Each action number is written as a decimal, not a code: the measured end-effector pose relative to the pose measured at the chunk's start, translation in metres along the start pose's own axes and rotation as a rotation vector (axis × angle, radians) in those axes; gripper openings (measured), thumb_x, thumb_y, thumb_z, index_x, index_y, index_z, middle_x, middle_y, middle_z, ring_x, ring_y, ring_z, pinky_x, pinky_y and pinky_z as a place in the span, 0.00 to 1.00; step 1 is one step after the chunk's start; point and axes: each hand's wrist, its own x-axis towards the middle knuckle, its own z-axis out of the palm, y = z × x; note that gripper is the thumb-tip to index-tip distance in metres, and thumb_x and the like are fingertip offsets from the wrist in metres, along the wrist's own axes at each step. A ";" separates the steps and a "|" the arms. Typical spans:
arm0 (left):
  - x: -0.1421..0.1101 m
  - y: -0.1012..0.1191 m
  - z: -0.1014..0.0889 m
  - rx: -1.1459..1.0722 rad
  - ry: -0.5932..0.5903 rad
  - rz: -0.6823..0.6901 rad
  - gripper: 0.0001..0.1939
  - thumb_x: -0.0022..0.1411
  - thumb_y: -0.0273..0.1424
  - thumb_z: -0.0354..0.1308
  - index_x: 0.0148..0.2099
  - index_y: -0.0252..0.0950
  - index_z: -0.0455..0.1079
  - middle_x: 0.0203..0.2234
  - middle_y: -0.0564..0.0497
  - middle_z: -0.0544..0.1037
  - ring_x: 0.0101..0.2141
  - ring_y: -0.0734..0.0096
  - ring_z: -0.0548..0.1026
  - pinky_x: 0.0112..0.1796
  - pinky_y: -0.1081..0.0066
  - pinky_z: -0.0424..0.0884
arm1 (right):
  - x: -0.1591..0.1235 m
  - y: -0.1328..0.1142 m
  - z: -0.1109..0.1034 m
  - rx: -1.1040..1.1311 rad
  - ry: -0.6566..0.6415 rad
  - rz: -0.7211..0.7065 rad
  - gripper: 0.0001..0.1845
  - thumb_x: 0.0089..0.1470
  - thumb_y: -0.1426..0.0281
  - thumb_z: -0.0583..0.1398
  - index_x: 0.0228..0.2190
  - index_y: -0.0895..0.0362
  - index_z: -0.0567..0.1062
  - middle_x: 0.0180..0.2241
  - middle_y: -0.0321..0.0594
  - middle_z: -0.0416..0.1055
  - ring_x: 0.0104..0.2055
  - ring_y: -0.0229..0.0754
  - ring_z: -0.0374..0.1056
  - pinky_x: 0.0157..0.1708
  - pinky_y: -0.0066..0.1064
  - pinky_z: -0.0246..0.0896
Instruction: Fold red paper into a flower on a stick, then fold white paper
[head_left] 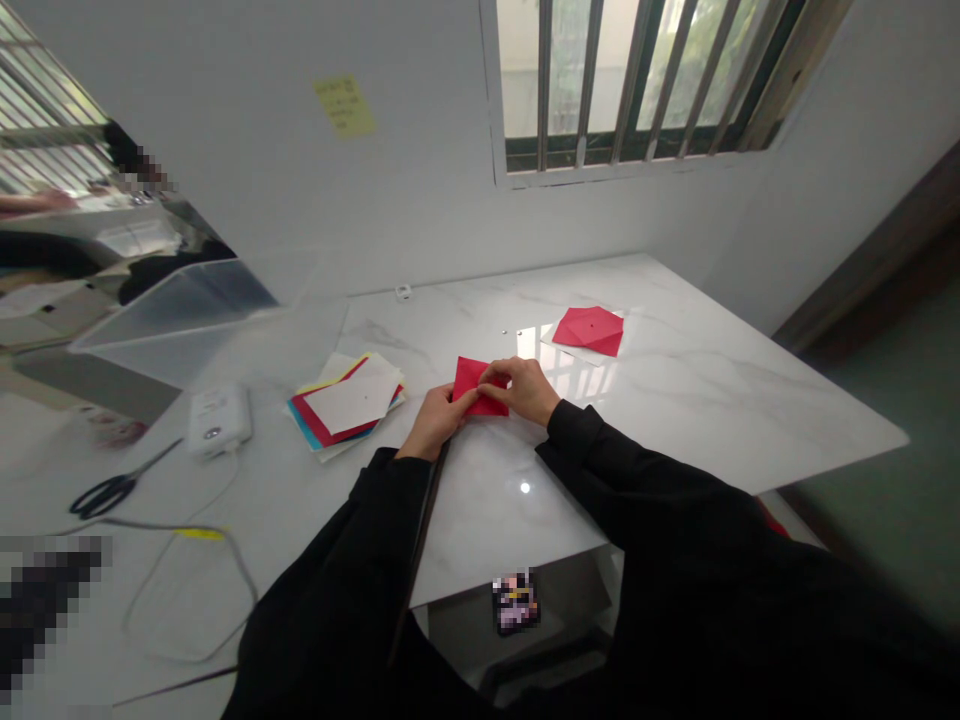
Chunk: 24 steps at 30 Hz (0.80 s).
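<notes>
A folded red paper sheet lies on the white marble table in front of me. My left hand pinches its lower left edge with closed fingers. My right hand presses and grips its right side, fingers curled over the paper. Both arms wear black sleeves. A second folded red paper rests farther back to the right, untouched.
A stack of coloured paper sheets with a white one on top lies to the left. Farther left are a white device with a cable, black scissors and a clear plastic divider. A barred window is behind.
</notes>
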 end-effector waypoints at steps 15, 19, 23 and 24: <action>0.006 -0.008 0.000 0.102 0.027 0.021 0.16 0.54 0.42 0.69 0.30 0.33 0.73 0.14 0.56 0.65 0.15 0.78 0.58 0.18 0.76 0.48 | 0.000 0.012 0.006 0.224 0.011 0.157 0.05 0.50 0.70 0.68 0.33 0.56 0.81 0.30 0.37 0.78 0.33 0.37 0.73 0.39 0.30 0.67; 0.006 -0.009 -0.001 0.091 0.010 -0.005 0.14 0.57 0.41 0.66 0.33 0.33 0.73 0.13 0.57 0.63 0.14 0.79 0.56 0.17 0.76 0.47 | 0.004 0.016 0.004 0.497 -0.001 0.244 0.10 0.48 0.67 0.69 0.34 0.57 0.81 0.32 0.39 0.78 0.35 0.37 0.72 0.40 0.31 0.68; 0.006 -0.009 -0.001 0.086 0.004 -0.014 0.15 0.58 0.41 0.64 0.32 0.33 0.71 0.13 0.59 0.62 0.14 0.80 0.54 0.17 0.76 0.46 | 0.009 0.017 -0.002 0.616 0.065 0.256 0.13 0.48 0.65 0.69 0.36 0.58 0.80 0.33 0.38 0.78 0.33 0.36 0.71 0.39 0.31 0.69; 0.006 -0.008 -0.001 0.085 0.009 -0.017 0.14 0.58 0.40 0.64 0.32 0.33 0.70 0.13 0.59 0.61 0.15 0.80 0.54 0.17 0.76 0.46 | 0.010 0.018 -0.004 0.590 0.073 0.244 0.13 0.48 0.66 0.69 0.36 0.59 0.81 0.34 0.39 0.79 0.33 0.36 0.71 0.39 0.31 0.69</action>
